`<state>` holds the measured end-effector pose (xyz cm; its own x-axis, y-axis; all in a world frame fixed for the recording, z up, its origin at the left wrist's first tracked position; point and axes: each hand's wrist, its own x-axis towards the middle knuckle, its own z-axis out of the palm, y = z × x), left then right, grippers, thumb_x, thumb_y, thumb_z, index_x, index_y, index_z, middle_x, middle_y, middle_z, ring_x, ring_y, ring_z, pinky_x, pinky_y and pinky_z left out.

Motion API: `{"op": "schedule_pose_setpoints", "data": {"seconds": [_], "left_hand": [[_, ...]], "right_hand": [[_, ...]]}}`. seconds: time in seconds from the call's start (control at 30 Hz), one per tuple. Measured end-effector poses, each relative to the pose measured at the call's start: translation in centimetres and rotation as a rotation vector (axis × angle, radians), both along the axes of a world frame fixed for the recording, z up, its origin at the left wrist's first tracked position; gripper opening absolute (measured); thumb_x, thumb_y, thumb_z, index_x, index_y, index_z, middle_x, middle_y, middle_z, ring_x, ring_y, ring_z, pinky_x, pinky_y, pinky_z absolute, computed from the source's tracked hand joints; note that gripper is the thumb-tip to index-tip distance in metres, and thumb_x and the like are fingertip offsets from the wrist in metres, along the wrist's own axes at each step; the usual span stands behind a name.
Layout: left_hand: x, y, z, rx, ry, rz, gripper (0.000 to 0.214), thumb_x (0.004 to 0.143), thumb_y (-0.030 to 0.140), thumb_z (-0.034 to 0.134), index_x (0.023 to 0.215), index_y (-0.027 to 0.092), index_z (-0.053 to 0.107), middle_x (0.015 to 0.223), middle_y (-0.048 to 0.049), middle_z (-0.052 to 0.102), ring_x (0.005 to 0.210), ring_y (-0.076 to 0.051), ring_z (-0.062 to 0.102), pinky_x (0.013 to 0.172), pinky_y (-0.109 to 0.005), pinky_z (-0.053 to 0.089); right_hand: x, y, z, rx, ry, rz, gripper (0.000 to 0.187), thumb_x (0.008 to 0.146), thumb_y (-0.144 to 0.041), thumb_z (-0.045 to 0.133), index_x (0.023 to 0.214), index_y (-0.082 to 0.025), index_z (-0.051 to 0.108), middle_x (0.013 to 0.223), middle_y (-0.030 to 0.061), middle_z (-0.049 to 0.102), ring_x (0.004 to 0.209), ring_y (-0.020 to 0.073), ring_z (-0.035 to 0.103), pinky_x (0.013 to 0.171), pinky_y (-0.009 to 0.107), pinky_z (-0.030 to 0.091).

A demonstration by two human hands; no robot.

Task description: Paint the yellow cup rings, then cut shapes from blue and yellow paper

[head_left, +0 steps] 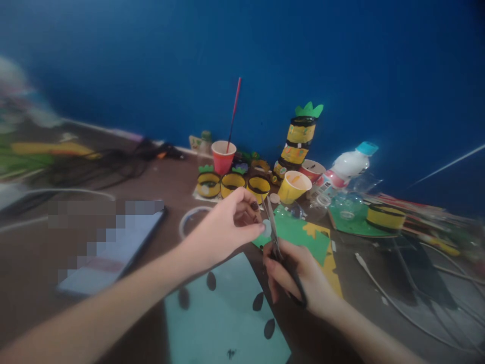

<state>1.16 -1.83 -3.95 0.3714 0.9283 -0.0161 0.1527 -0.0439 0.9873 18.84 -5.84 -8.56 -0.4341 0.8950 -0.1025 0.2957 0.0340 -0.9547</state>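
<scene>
My left hand [231,225] is closed in a pinch on a small pale round piece [267,228] at its fingertips. My right hand [299,275] grips black-handled scissors [273,230], blades pointing up right next to that piece. Below the hands lies a light teal sheet [223,313] with several oval holes cut in it. Green paper [303,233] and yellow paper [329,260] lie just beyond the hands.
Behind stand a red cup [223,156] with a brush, a yellow cup [292,186], yellow-and-black rings [232,184], a stacked pineapple-like craft [297,141], and a tipped plastic bottle [350,164]. A tablet [113,250] lies left. Cables [397,298] run at right. A blue wall rises behind.
</scene>
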Motion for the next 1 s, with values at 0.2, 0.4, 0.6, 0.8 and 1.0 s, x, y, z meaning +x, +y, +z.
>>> {"op": "schedule_pose_setpoints", "data": {"seconds": [0.2,0.4,0.6,0.8,1.0], "left_hand": [[-0.05,0.08,-0.07,0.008,0.004,0.021,0.016,0.076,0.021,0.06,0.085,0.022,0.047,0.077,0.0053,0.058,0.072,-0.009,0.055,0.069,-0.025,0.042],[-0.19,0.14,0.2,0.006,0.02,0.021,0.017,0.076,0.02,0.059,0.087,0.022,0.046,0.078,0.0052,0.059,0.071,-0.009,0.055,0.068,-0.025,0.042],[-0.22,0.13,-0.1,-0.006,0.015,-0.009,0.017,0.076,0.019,0.058,0.086,0.023,0.044,0.079,0.0048,0.06,0.073,-0.01,0.056,0.07,-0.026,0.044],[-0.34,0.23,-0.47,0.0,0.038,-0.036,0.018,0.076,0.021,0.058,0.085,0.024,0.043,0.082,0.0041,0.06,0.077,-0.013,0.058,0.072,-0.03,0.045],[-0.43,0.17,-0.29,0.003,0.046,-0.046,0.017,0.077,0.021,0.057,0.086,0.024,0.043,0.081,0.0047,0.059,0.077,-0.012,0.057,0.073,-0.03,0.045]], "right_hand": [[-0.13,-0.11,0.37,0.016,-0.029,0.0,0.015,0.088,-0.027,0.047,0.075,-0.018,0.045,0.042,-0.0049,0.052,0.036,0.0091,0.052,0.041,0.018,0.038],[0.04,-0.01,0.42,0.003,0.013,0.009,0.015,0.086,-0.026,0.048,0.074,-0.018,0.045,0.044,-0.006,0.049,0.036,0.0089,0.051,0.04,0.018,0.036],[-0.03,-0.02,0.4,-0.011,0.016,0.019,0.013,0.085,-0.024,0.048,0.074,-0.018,0.045,0.046,-0.0063,0.047,0.037,0.0094,0.052,0.04,0.018,0.037],[-0.02,-0.05,0.55,-0.012,0.02,0.025,0.013,0.085,-0.025,0.047,0.074,-0.018,0.045,0.048,-0.0056,0.048,0.038,0.0103,0.053,0.041,0.019,0.038],[-0.04,-0.07,0.45,-0.014,0.004,0.022,0.014,0.086,-0.026,0.048,0.074,-0.018,0.045,0.044,-0.0059,0.047,0.036,0.0098,0.052,0.04,0.018,0.037]]}}
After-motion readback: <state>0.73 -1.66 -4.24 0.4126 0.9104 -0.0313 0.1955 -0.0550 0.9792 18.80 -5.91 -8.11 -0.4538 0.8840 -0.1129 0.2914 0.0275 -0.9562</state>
